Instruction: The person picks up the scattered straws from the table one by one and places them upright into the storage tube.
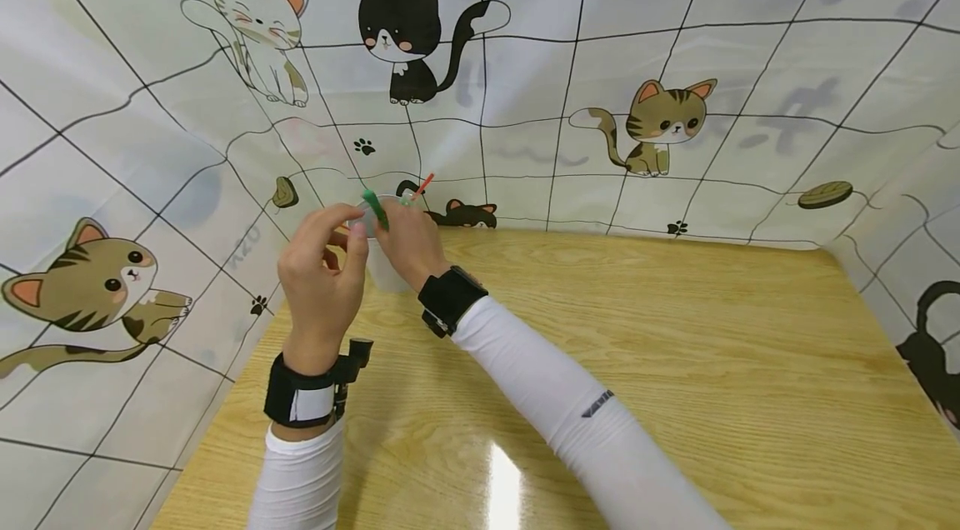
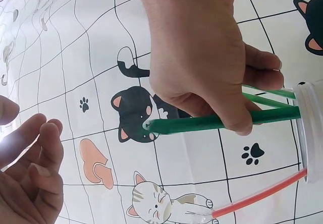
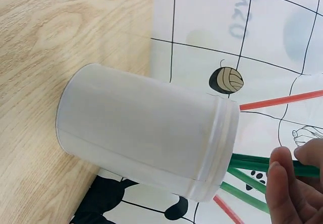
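A white cylindrical cup (image 3: 141, 128) stands on the table near the back left corner, several thin coloured sticks rising from its mouth. My right hand (image 1: 411, 242), over the rim, pinches a dark green straw-like stick (image 2: 197, 124) between thumb and fingers; its lower end is inside the cup, hidden. Lighter green sticks (image 2: 265, 101) run just behind those fingers. A red stick (image 2: 260, 192) with a clear tip leans out on another side. Left of the cup, my left hand (image 1: 322, 263) is raised beside the rim, fingers loosely bent and thumb near the index finger, holding nothing.
Light wood-grain table (image 1: 637, 363) extends to the right and toward me. A white cloth (image 1: 525, 97) printed with grid lines and cartoon cats forms walls at the back and both sides, close behind the cup.
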Demonstrator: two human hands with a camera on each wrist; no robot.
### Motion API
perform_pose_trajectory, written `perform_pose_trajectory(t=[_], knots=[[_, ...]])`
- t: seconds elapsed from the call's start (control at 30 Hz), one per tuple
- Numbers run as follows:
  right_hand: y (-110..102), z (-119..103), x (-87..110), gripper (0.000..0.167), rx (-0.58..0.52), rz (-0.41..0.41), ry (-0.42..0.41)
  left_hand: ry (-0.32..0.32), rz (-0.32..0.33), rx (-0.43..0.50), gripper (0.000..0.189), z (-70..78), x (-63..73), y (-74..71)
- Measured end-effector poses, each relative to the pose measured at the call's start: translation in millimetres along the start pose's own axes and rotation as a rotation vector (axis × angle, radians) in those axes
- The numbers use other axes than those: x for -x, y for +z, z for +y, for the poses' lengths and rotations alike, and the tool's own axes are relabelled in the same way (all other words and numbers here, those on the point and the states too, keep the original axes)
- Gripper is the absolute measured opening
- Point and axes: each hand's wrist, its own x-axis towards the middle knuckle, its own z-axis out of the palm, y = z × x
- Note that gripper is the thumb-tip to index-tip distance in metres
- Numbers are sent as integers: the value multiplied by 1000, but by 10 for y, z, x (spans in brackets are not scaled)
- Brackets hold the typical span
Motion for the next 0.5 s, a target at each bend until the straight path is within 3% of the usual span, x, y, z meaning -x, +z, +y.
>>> perform_pose_trajectory(t=[0.1,0.3,0.5], knots=[[18,15,6,23,21,-10,-2,0,-2,2,29,-1,9,10],[-34,-16,36,29,-50,-5,-26,-1,-12,-12,31,-7,27,29],[-217,-91,129,23,-153,94,-97,-14,-26,-14,22,-25,37,35]])
